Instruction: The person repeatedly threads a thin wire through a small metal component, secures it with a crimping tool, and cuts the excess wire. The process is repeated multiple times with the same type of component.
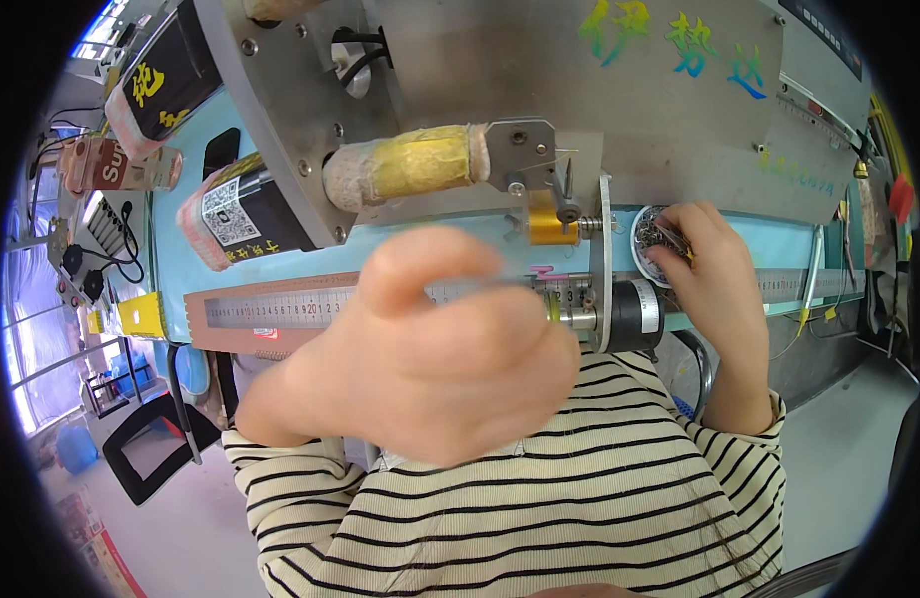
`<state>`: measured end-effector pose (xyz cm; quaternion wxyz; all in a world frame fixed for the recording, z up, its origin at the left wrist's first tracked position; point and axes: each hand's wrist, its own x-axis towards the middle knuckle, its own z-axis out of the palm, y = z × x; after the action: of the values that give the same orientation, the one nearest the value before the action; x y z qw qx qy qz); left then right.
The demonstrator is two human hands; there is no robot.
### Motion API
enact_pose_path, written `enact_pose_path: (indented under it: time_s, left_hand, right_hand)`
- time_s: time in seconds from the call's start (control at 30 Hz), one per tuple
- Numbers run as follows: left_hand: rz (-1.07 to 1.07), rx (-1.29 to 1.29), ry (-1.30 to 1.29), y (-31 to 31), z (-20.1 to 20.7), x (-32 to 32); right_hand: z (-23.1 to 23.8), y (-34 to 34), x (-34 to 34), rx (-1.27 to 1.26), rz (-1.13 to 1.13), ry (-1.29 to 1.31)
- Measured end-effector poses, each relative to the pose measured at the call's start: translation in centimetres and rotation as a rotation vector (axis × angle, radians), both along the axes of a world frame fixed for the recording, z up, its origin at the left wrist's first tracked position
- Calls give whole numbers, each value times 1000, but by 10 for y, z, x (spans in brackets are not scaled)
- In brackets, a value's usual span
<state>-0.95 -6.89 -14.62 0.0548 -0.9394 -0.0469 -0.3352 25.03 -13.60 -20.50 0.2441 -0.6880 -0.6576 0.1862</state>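
Note:
My left hand is raised in front of the machine, smeared by motion. Its fingers are curled and thumb and forefinger bend toward each other; a faint grey streak lies by their tips, too blurred to name. On the right, my right hand reaches into a round white tub of small metal pieces. Its thumb and fingertips are drawn together there, and what they pinch is hidden. Between the hands stand a spool of copper-coloured wire and a black cylindrical motor on a metal bracket.
A steel machine housing fills the far side, with a yellow-wrapped roller jutting out. A steel ruler runs along the table's near edge. Leftward are black padded blocks, a phone, a carton and a yellow box.

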Motion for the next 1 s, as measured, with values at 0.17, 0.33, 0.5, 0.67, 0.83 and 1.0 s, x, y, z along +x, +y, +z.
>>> enact_pose_path:
  time_s: [0.17,0.33,0.5,0.67,0.83,1.0]
  left_hand:
    - [-18,-39,-146,-5,-1,-5]
    - [-28,-152,-76,-5,3,-3]
    - [-52,-349,-34,-10,8,6]
    - [-4,-725,-16,-13,14,19]
    - [-37,-1115,58,-14,16,37]
    - [-26,-1259,-40,-15,21,40]
  right_hand:
    - [4,0,9,39,-82,162]
    - [13,1,17,20,-242,330]
    - [9,6,28,-52,-360,777]
    - [22,4,22,-157,-118,1400]
    - [27,-5,-19,-59,404,1623]
    - [35,-5,-47,70,413,1752]
